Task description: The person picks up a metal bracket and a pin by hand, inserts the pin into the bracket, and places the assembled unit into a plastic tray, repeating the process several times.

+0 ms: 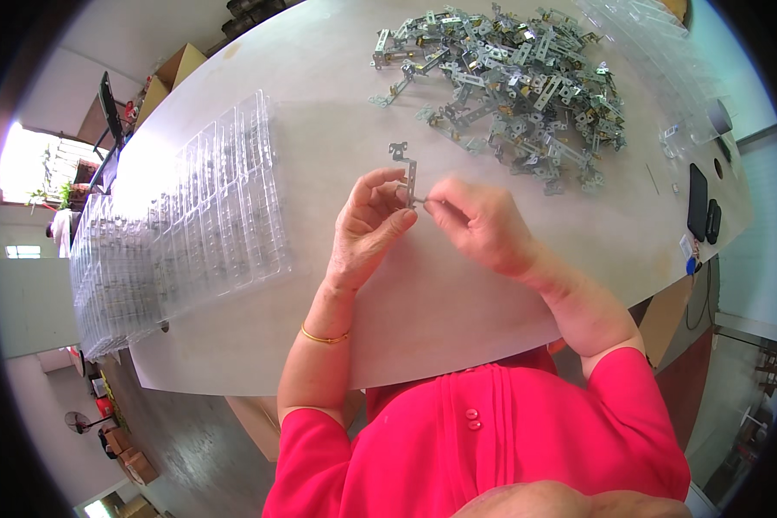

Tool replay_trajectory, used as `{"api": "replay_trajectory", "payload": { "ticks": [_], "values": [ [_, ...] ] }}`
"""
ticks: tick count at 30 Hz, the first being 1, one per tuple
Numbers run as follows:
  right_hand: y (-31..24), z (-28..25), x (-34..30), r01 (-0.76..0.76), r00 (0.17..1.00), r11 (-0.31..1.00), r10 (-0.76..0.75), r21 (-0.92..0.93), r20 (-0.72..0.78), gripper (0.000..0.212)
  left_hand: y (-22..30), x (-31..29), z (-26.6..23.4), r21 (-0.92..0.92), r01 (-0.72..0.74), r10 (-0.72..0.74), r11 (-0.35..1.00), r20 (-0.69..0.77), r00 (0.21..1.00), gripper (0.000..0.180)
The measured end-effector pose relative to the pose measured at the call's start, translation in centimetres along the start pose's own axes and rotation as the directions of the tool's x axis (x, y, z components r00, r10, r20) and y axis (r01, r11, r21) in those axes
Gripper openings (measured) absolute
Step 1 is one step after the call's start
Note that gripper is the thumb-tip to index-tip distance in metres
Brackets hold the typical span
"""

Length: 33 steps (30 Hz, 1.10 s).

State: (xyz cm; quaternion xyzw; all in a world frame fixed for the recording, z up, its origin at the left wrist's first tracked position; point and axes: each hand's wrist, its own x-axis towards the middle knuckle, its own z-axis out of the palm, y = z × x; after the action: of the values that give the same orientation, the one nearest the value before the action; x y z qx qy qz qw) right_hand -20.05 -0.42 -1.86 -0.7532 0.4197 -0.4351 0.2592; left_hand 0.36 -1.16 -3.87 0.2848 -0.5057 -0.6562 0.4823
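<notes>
Near the middle of the table, my left hand (367, 226) pinches a small metal bracket (411, 177) between thumb and fingers, its notched end sticking up. Just to its right, my right hand (483, 223) is closed, thumb and forefinger pressed together at the bracket's lower end. Something thin and greyish pokes out of that pinch toward the bracket; it is too small to name. Farther off at the upper right lies a big heap of similar metal brackets (535, 95), some with brass-coloured parts.
Clear plastic trays (224, 186) with ribbed compartments stand stacked along the left side. More clear plastic packaging (647, 52) lies at the far right. A black phone (698, 200), a thin rod (652, 179) and small dark items sit by the right edge.
</notes>
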Motion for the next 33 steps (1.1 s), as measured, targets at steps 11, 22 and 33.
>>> {"api": "replay_trajectory", "payload": {
  "ticks": [11, 22, 33],
  "values": [
    [0.0, 0.0, 0.1, -0.030, 0.996, 0.999, 0.027, 0.030, 0.085, 0.006, 0.0, -0.4, 0.5, 0.292, 0.030, -0.008, 0.956, -0.077, 0.997, 0.049],
    [1.5, -0.4, 0.5, -0.185, 0.970, 0.918, 0.228, 0.351, -0.086, 0.010, 1.0, -0.4, -0.1, -0.051, 0.192, -0.191, 0.980, 0.024, 0.981, 0.048],
    [0.8, -0.8, 0.9, -0.319, 0.926, 0.781, 0.378, 0.536, 0.001, 0.012, 2.0, -0.2, 1.4, 0.056, 0.240, -0.241, 0.969, 0.007, 0.970, 0.044]
  ]
}}
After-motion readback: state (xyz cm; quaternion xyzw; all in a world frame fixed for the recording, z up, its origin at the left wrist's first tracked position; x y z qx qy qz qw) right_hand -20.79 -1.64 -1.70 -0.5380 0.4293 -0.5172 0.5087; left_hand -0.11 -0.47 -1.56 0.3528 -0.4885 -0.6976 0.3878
